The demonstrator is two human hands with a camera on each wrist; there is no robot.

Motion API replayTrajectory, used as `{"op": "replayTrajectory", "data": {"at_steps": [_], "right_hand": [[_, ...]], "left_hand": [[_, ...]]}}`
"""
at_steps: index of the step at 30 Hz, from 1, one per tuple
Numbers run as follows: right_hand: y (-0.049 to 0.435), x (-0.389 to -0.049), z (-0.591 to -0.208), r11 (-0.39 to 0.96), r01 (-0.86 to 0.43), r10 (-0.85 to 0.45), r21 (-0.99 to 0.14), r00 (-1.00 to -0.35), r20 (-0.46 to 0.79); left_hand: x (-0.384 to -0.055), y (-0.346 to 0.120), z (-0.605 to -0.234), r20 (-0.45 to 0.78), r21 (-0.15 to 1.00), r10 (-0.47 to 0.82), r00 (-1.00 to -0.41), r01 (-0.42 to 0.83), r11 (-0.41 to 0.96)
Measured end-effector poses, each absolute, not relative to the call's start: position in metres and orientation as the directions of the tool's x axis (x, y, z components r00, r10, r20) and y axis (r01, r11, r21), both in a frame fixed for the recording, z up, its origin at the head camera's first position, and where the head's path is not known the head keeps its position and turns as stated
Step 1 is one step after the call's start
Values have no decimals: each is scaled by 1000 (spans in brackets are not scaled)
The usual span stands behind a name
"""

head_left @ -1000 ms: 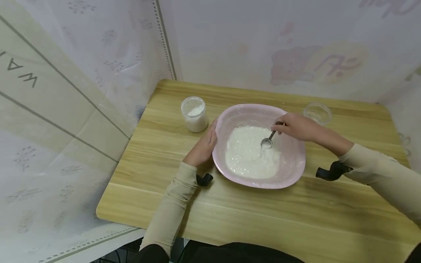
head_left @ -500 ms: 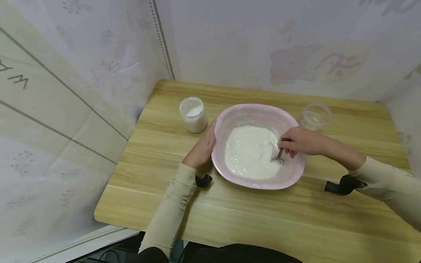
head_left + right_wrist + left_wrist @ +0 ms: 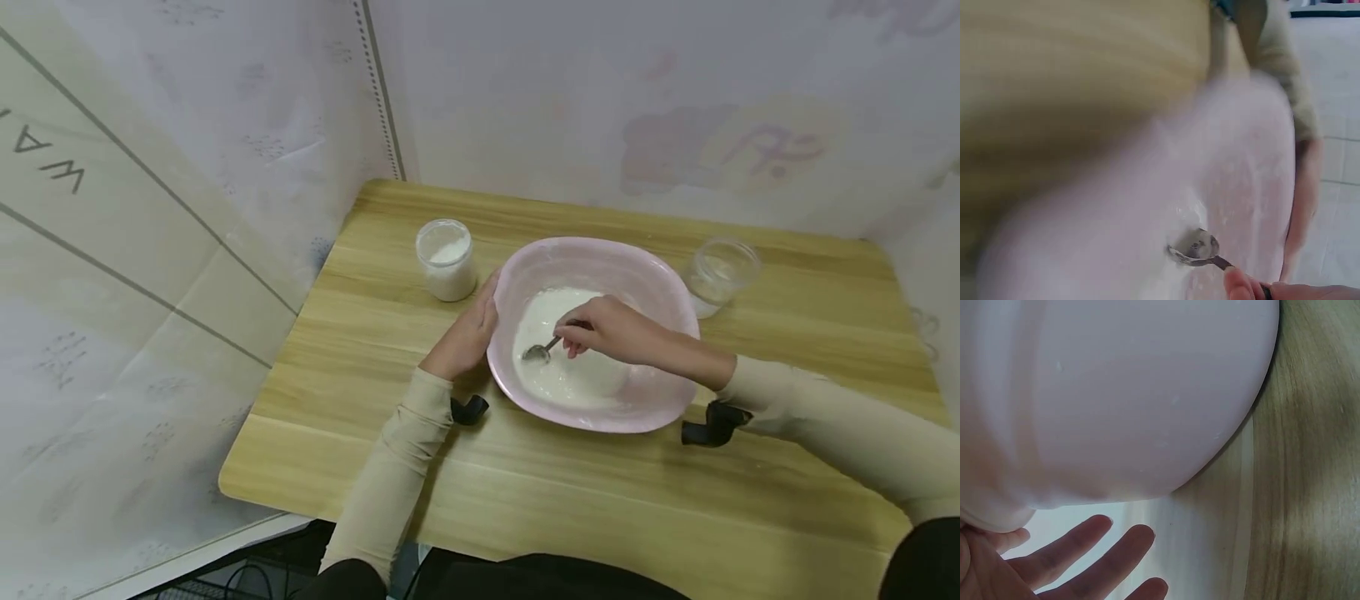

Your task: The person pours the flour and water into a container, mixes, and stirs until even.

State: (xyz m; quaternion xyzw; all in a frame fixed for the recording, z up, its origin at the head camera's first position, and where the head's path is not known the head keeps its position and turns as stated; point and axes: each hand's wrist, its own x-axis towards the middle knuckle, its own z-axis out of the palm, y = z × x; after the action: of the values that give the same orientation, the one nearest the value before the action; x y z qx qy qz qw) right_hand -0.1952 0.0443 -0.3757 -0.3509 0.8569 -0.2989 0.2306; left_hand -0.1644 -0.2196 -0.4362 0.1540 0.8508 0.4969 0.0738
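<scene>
A pink plastic basin (image 3: 678, 392) stands on the table with a white, wet, batter-like mixture (image 3: 540, 317) in its bottom. My right hand (image 3: 611, 331) is over the basin and pinches the dark handle of a small round metal spoon (image 3: 536, 353). The spoon's bowl is low at the mixture, on its left side; in the right wrist view the spoon (image 3: 1196, 247) looks wet and smeared with white. At the basin's left rim lies my left hand (image 3: 467, 337). In the left wrist view the fingers (image 3: 1104, 565) extend fairly straight below the rim, away from the basin wall.
Left of the basin stands a clear jar (image 3: 447, 260) of white powder. Behind the basin at right is a clear container (image 3: 720, 271), partly hidden by the rim. The wooden table (image 3: 540, 500) has patterned walls (image 3: 525, 100) behind and at its left.
My right hand has gone from the right side of the basin to the left with the spoon, after dipping lower and nearer me. The left hand keeps its place at the rim.
</scene>
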Motion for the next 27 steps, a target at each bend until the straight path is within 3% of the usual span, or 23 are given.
{"op": "replayTrajectory", "data": {"at_steps": [8, 14, 19, 23, 27], "right_hand": [[51, -233, -366, 660, -651, -704, -374, -711, -5], [79, -240, -356, 775, -548, -602, -315, -791, -104], [100, -231, -350, 816, -525, -570, -243, -801, -184], [112, -221, -348, 817, -500, -571, -287, -773, -276], [113, -211, -346, 777, -437, -609, -452, -704, -366]], "left_hand": [[-169, -207, -438, 34, 857, 361, -932, 213, 469], [-169, -208, -438, 19, 856, 366, -930, 205, 475], [-168, -211, -437, 2, 861, 351, -936, 180, 476], [-165, -215, -436, 11, 865, 351, -936, 185, 467], [-164, -219, -435, 19, 866, 344, -939, 188, 463]]}}
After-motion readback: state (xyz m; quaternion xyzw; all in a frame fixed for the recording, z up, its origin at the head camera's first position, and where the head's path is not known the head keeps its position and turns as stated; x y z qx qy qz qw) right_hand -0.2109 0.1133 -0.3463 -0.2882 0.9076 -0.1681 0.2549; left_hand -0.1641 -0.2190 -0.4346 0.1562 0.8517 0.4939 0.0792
